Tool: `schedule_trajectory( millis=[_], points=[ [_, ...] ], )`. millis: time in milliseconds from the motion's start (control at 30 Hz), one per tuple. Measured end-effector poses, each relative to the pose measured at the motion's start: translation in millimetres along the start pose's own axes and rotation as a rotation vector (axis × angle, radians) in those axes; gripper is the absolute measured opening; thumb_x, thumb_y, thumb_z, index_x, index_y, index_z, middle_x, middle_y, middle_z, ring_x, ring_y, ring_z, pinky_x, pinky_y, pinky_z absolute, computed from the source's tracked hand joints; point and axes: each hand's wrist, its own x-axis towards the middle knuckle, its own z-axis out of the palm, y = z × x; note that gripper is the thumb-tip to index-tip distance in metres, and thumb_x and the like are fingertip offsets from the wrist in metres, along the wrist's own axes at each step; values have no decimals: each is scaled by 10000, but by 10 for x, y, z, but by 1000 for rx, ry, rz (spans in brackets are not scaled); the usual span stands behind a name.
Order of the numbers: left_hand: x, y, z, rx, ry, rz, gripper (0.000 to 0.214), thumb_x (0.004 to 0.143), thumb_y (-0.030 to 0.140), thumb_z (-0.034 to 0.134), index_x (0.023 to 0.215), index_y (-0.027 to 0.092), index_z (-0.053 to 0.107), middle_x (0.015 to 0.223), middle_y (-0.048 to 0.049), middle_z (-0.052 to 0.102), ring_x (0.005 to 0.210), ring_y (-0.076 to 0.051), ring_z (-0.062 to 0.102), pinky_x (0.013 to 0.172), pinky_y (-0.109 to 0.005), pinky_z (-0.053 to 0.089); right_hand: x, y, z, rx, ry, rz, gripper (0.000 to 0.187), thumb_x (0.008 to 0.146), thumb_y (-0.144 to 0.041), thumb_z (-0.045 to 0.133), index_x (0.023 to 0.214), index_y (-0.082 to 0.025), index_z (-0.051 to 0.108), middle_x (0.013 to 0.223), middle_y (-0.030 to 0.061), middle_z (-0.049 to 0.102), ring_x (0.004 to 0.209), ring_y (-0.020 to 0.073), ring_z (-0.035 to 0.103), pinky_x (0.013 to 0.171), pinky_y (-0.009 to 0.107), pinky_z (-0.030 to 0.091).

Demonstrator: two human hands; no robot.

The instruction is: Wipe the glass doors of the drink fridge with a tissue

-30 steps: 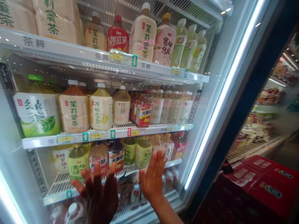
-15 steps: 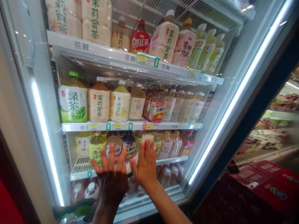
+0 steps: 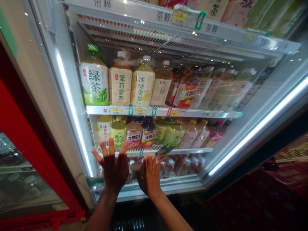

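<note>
My left hand [image 3: 115,165] is open with its fingers spread, at the glass in front of the lower bottle shelf. To its right, my right hand [image 3: 152,176] lies against the glass, fingers stretched upward and close together. A pale cloth [image 3: 138,164] shows partly beside its thumb; most of it is hidden under the hand. Behind the glass stand drink bottles, among them a green tea bottle [image 3: 94,81], a yellow-green bottle [image 3: 118,133] just above my left hand and a dark-capped bottle [image 3: 148,134] above my right.
A lit strip [image 3: 69,109] runs down the cooler's left side and another light strip [image 3: 262,128] down its right. A price-tagged shelf edge [image 3: 192,113] crosses the middle. On the left is a red-framed cooler [image 3: 48,166]; dark red boxes [image 3: 288,179] stand at right.
The view has tilted down and come closer, so the shelves sit higher and look larger. Both hands are now lower on the glass, and less of the pale cloth shows by my right hand.
</note>
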Motion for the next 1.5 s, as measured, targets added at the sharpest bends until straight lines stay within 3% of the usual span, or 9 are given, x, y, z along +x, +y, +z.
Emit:
schedule_trajectory(
  millis=[167, 233, 500, 767, 1000, 1167, 1267, 1333, 1500],
  points=[
    [-73, -99, -35, 22, -24, 16, 839, 907, 143, 627, 1615, 313, 211, 1741, -78, -20, 1610, -364, -15, 1284, -693, 18, 1078, 30, -222, -4, 79, 75, 903, 1016, -414, 475, 1641, -104, -100, 1734, 168, -55, 1595, 423, -59, 1206, 755, 209],
    [-131, -128, -39, 22, -45, 26, 835, 907, 159, 633, 1615, 303, 213, 1742, -77, -2, 1610, -364, -10, 1284, -682, -13, 1242, 32, -222, 4, 98, 48, 887, 1020, -410, 472, 1645, -112, -83, 1737, 160, -55, 1595, 423, -53, 1213, 742, 211],
    [-342, -196, -94, 6, -50, 123, 804, 911, 172, 631, 1608, 280, 246, 1740, -101, 40, 1610, -353, 14, 1290, -625, -6, -183, -113, 76, 29, 88, -95, 709, 1028, -223, 389, 1653, -121, 68, 1744, 79, -10, 1619, 284, 22, 1176, 545, 452],
    [-337, 98, 18, -86, -88, 191, 761, 918, 157, 585, 1599, 289, 274, 1741, -75, -37, 1604, -325, -110, 1277, -626, -95, 537, 389, -169, 19, 20, 71, 868, 1007, -354, 490, 1648, -82, -30, 1723, 201, -24, 1597, 413, -29, 1207, 732, 246],
    [-269, 571, 230, -191, -70, 248, 798, 901, 173, 603, 1607, 295, 253, 1746, -60, -17, 1602, -334, -119, 1275, -624, -123, -228, 710, -209, -78, 15, -43, 766, 1013, -268, 390, 1637, -28, 15, 1725, 159, -44, 1615, 298, -29, 1258, 587, 280],
    [-262, 841, 368, -245, -77, 244, 849, 863, 98, 603, 1608, 304, 251, 1748, -49, 16, 1605, -322, -116, 1275, -616, -131, 655, 1352, -528, -105, 103, 46, 825, 1034, -399, 374, 1632, -46, -72, 1719, 162, -129, 1605, 346, -81, 1253, 682, 179],
    [-242, 959, 403, -265, -70, 250, 876, 841, 61, 602, 1607, 305, 254, 1748, -40, 11, 1607, -312, -114, 1278, -607, -134, 1067, 1531, -651, -73, 135, 141, 819, 1043, -438, 329, 1634, -85, -115, 1722, 165, -131, 1602, 378, -62, 1238, 724, 149],
    [-221, 1012, 409, -271, -57, 244, 883, 839, 63, 608, 1610, 301, 248, 1748, -43, 13, 1608, -310, -111, 1278, -606, -134, 873, 1461, -617, -72, 113, 144, 811, 1044, -418, 337, 1636, -73, -97, 1724, 178, -103, 1605, 375, -37, 1250, 699, 162],
    [-201, 1106, 436, -298, -73, 187, 829, 874, 130, 617, 1597, 348, 277, 1744, -8, 73, 1615, -309, -60, 1281, -608, -127, -295, 1234, -396, -119, 81, 64, 726, 1052, -333, 327, 1643, -51, 13, 1731, 155, -41, 1617, 281, -21, 1270, 564, 261]
  ],
)
